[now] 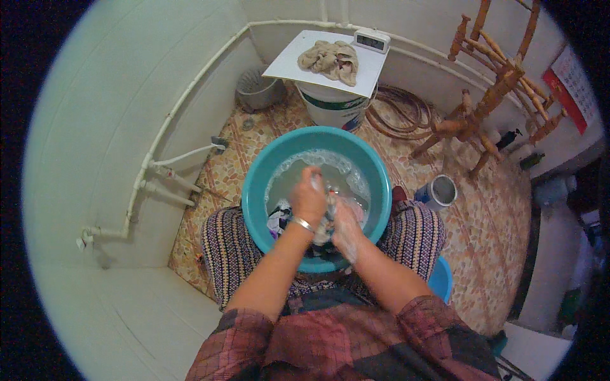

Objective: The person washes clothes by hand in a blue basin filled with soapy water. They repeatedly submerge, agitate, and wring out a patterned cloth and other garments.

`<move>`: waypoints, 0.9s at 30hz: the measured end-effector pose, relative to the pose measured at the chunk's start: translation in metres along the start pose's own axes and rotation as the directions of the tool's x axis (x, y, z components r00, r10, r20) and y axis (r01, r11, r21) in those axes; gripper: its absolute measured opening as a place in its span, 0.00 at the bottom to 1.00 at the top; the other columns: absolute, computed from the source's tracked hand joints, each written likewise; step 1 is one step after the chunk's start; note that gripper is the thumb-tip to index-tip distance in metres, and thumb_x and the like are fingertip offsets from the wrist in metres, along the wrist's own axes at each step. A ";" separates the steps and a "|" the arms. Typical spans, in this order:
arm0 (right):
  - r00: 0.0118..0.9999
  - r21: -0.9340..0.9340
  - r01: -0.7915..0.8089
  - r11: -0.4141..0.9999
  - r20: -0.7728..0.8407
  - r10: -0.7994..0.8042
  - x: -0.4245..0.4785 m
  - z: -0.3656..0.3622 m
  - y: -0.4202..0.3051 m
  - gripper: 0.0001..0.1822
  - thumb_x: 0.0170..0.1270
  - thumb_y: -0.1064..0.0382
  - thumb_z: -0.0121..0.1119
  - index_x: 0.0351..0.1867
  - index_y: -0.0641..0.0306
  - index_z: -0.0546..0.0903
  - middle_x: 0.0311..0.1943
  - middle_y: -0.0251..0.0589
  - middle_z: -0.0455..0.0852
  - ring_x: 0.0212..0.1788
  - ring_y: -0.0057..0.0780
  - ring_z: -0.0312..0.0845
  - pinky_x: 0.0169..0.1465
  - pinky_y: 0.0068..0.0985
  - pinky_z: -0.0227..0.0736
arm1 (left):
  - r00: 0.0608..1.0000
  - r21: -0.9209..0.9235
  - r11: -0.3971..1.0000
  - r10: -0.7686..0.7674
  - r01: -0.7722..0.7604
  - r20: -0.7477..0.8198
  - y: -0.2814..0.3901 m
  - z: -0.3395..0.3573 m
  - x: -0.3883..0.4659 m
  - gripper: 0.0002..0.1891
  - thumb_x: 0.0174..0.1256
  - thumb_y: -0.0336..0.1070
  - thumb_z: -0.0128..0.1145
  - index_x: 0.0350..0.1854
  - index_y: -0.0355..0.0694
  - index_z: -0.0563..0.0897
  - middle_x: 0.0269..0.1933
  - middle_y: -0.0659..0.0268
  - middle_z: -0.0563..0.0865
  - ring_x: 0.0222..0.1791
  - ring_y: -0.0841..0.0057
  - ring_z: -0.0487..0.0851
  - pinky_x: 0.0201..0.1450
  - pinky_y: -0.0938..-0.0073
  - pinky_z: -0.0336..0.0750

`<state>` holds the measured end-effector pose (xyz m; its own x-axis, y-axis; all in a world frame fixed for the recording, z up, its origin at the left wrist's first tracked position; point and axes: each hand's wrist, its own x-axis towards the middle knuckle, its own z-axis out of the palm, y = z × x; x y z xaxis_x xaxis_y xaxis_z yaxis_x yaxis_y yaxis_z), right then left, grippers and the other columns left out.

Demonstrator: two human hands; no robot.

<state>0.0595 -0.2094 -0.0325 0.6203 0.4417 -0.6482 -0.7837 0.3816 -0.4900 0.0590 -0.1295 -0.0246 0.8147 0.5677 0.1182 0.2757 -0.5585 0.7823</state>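
In front of me a teal plastic basin (252, 166) stands between my knees, with cloudy, sudsy water (290, 176) in it. My left hand (309, 197), with a silver bracelet (303, 224) at its wrist, is curled over the middle of the basin and looks closed on wet cloth. Pressed close beside it, my right hand (345, 219) grips a light, wet cloth (324, 232) that shows between the two hands. Motion blur and the hands hide most of it. White, black and purple fabric (279, 219) lies in the water at the basin's left.
Beyond the basin, a white board (286, 62) on a bucket (329, 107) bears a beige cloth (331, 59) and a digital clock (371, 41). A coiled hose (400, 114), wooden stand (491, 105) and small pail (443, 190) are to the right. Pipes (164, 131) run along the left wall.
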 end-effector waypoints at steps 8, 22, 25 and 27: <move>0.942 -0.247 0.336 0.909 0.077 -0.328 0.025 -0.035 -0.014 0.18 0.60 0.50 0.48 0.43 0.61 0.74 0.36 0.38 0.78 0.35 0.29 0.73 0.38 0.27 0.69 | 0.941 -0.091 0.948 0.315 -0.306 0.124 0.039 0.014 -0.064 0.11 0.55 0.36 0.53 0.41 0.48 0.75 0.29 0.56 0.82 0.29 0.56 0.80 0.30 0.62 0.73; 0.929 0.168 0.049 0.985 0.355 -0.107 0.056 -0.067 0.016 0.20 0.58 0.45 0.48 0.42 0.57 0.76 0.31 0.36 0.78 0.37 0.27 0.72 0.42 0.27 0.67 | 0.926 -0.049 0.931 0.366 -0.363 0.091 0.029 0.015 -0.064 0.09 0.50 0.35 0.54 0.35 0.46 0.79 0.30 0.57 0.82 0.31 0.60 0.80 0.31 0.64 0.73; 0.999 -0.021 0.041 0.999 -0.030 -0.041 0.000 0.002 -0.003 0.23 0.58 0.45 0.50 0.47 0.59 0.74 0.39 0.39 0.78 0.42 0.31 0.71 0.47 0.26 0.65 | 0.974 -0.108 0.969 0.225 -0.224 -0.007 0.002 0.012 -0.023 0.07 0.56 0.34 0.50 0.37 0.45 0.78 0.29 0.57 0.81 0.29 0.58 0.79 0.30 0.62 0.72; 0.993 -0.033 0.025 0.999 -0.113 -0.029 -0.007 0.013 -0.001 0.22 0.57 0.49 0.52 0.48 0.61 0.73 0.41 0.40 0.78 0.42 0.32 0.72 0.47 0.28 0.67 | 0.998 -0.107 0.994 0.007 -0.015 -0.070 -0.012 -0.004 0.002 0.07 0.59 0.35 0.48 0.38 0.45 0.77 0.29 0.55 0.81 0.29 0.56 0.79 0.30 0.62 0.72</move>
<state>0.0565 -0.2023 -0.0204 0.6353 0.3363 -0.6952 -0.7684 0.3658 -0.5252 0.0551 -0.1195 -0.0311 0.7792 0.6044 0.1661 0.2075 -0.4988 0.8415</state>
